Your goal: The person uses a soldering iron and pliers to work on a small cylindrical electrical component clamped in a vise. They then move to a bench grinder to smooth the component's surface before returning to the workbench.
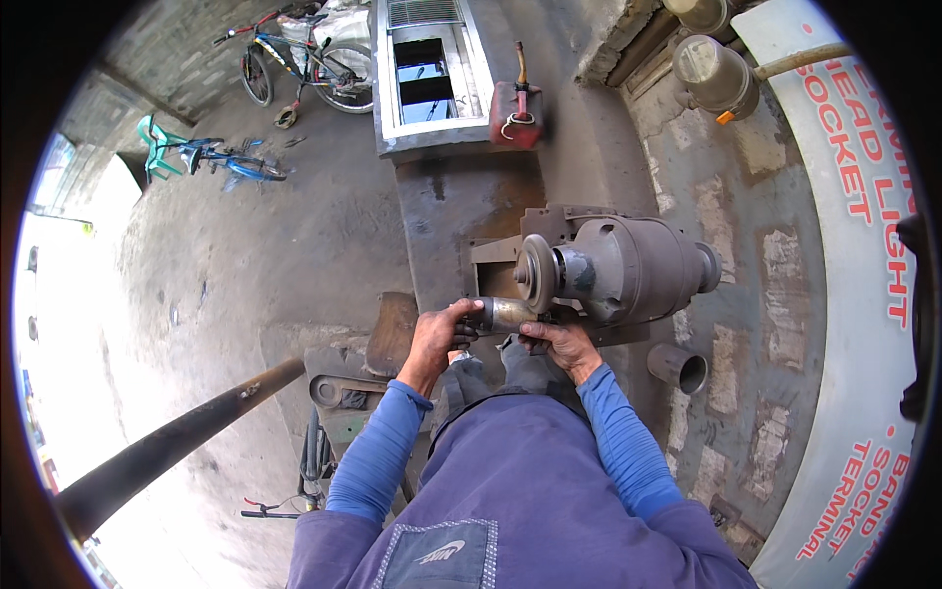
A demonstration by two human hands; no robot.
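**Two hands holding a metal tube at a grinding wheel**

A short metal tube (502, 314) is lying crosswise just below the centre of the frame, and both hands are gripping it. The left hand (439, 334) is wrapping around the tube's left end, fingers curled over the top and closed on it. The right hand (557, 344) is holding the tube from below at its right end, fingers closed under it. The tube's upper side is sitting right at the lower rim of a grinding wheel (537, 272); whether the two are touching cannot be told.

The wheel is sitting on the left end of a grey motor housing (633, 267), which is filling the middle right of the frame on a dark metal base (491, 260). Blue sleeves are running from both wrists down to the lower edge.

Just right of the right forearm, a short open pipe piece (679, 368) is lying on the patched floor. A long dark bar (177, 442) is crossing the lower left. Toward the top centre, a red fuel can (517, 113) is standing beside a grey metal cabinet (424, 74). Two bicycles are standing in the upper left, one dark (304, 64) and one blue (231, 162). A white curved panel with red lettering (863, 294) is sweeping down the right edge.
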